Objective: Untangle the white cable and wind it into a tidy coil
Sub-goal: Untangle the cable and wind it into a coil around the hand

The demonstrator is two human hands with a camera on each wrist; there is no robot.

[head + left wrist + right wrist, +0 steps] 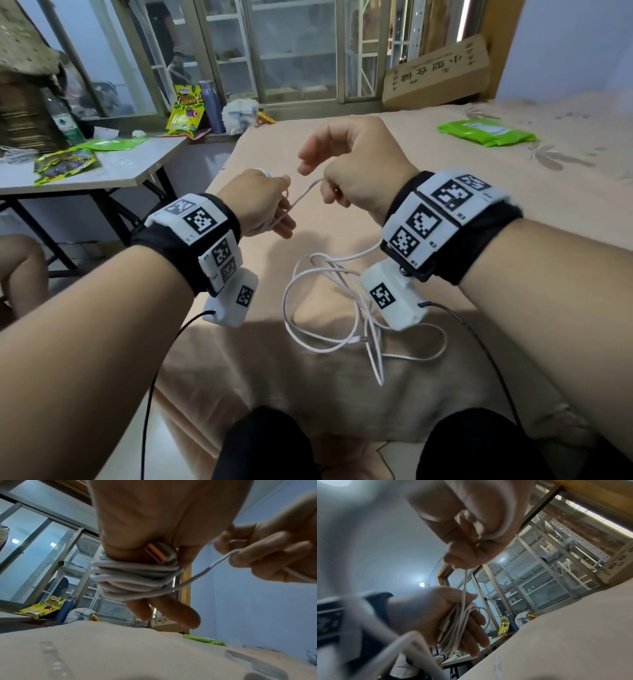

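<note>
The white cable (325,308) lies partly in loose, crossing loops on the beige bed. Its other part is wound in several turns (135,576) round the straight fingers (181,615) of my left hand (286,202). The thumb presses the orange-tipped USB plug (157,553) against that coil. A taut strand (305,195) runs from the coil to my right hand (325,186), which pinches it just right of and slightly above the left hand. In the right wrist view the same strand (464,588) drops from the right fingertips to the coil.
A green packet (486,132) lies far right on the bed (445,192). A folding table (113,168) with snack bags stands at the left, with a blue bottle (212,106) behind it. A cardboard box (438,72) leans by the window. My knees are at the bed's near edge.
</note>
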